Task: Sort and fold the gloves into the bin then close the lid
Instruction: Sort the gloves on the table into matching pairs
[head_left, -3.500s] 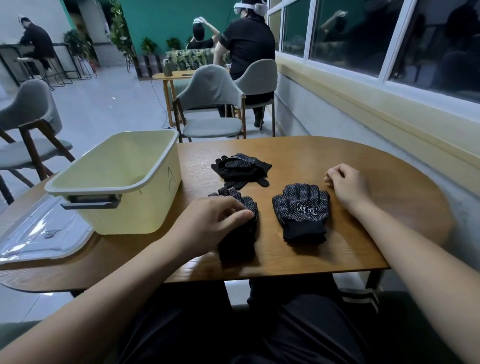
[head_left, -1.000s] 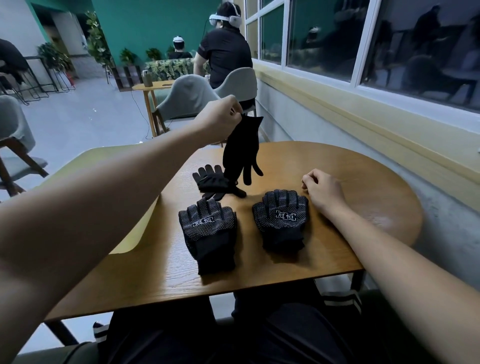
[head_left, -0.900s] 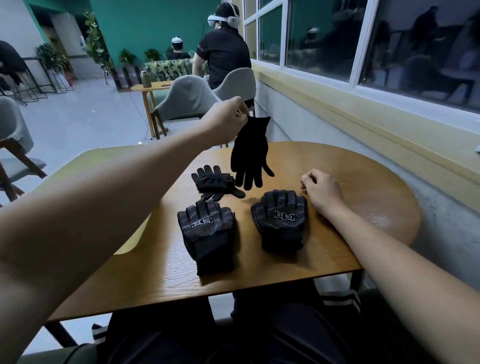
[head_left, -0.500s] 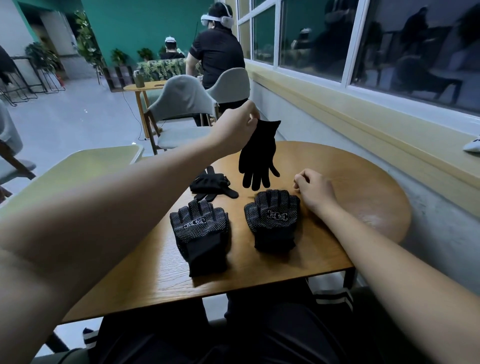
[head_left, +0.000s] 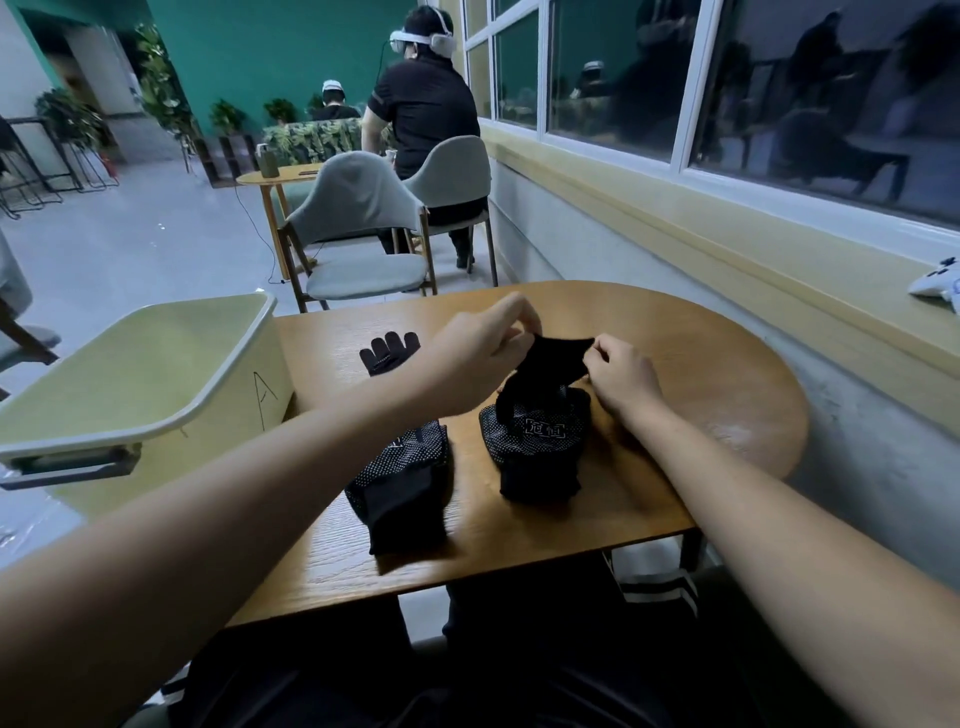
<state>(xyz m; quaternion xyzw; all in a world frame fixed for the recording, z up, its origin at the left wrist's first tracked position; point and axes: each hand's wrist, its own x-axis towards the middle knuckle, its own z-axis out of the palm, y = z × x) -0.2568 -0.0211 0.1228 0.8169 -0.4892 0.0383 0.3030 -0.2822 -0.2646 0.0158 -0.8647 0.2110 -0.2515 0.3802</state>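
Observation:
Both hands hold one plain black glove (head_left: 550, 364) by its cuff above the wooden table (head_left: 701, 374): my left hand (head_left: 483, 353) pinches the left side, my right hand (head_left: 618, 379) the right side. Its fingers hang down onto a dotted black glove (head_left: 540, 441) that lies flat below. A second dotted glove (head_left: 400, 483) lies to the left, partly behind my left forearm. Another plain black glove (head_left: 387, 353) lies farther back. The pale yellow bin (head_left: 156, 384), marked "A", stands open at the table's left.
A clear plastic sheet, perhaps the lid (head_left: 15, 525), shows at the far left beside the bin. A grey chair (head_left: 358, 239) stands beyond the table. A person with a headset (head_left: 421, 119) sits farther back. A white controller (head_left: 937, 283) lies on the window ledge.
My left hand has brought the plain glove down from the air to above the right dotted glove. My right hand left the table and took hold of the cuff's other side.

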